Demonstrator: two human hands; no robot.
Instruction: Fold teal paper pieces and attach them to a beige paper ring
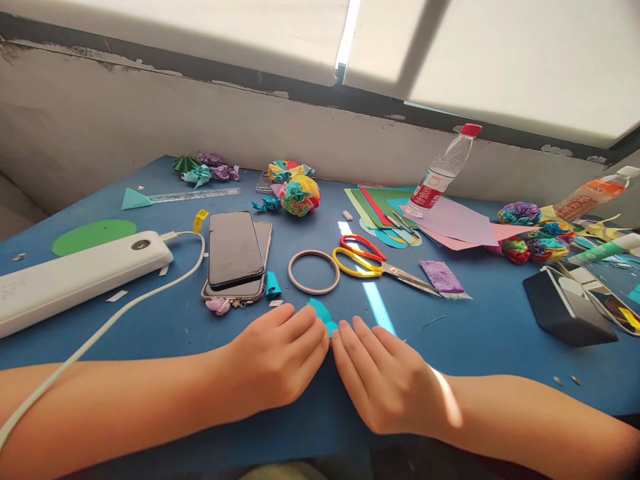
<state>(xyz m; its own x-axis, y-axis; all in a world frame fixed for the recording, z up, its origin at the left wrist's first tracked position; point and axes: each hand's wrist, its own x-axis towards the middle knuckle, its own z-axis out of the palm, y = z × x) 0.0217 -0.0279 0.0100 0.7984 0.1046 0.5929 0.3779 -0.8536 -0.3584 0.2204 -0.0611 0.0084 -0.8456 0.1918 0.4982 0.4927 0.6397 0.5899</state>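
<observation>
My left hand [287, 353] and my right hand [383, 377] meet at the front middle of the blue table. Between their fingertips is a small piece of teal paper [321, 312], gripped from both sides. Most of it is hidden behind my fingers, so its full shape does not show. Just beyond my hands lie a ring-shaped roll of tape [291, 272] and scissors [400, 275] with red and yellow handles, blades slightly apart. Another scrap of teal paper [273, 285] rests beside the phones, left of the tape.
Two stacked phones [236, 250] and a white power bank [75, 277] with its cable lie left. Crumpled paper balls [300, 195] sit at the back. Coloured sheets [460, 220], a bottle [443, 173] and a dark box [565, 307] occupy the right. A green paper circle [95, 235] lies far left.
</observation>
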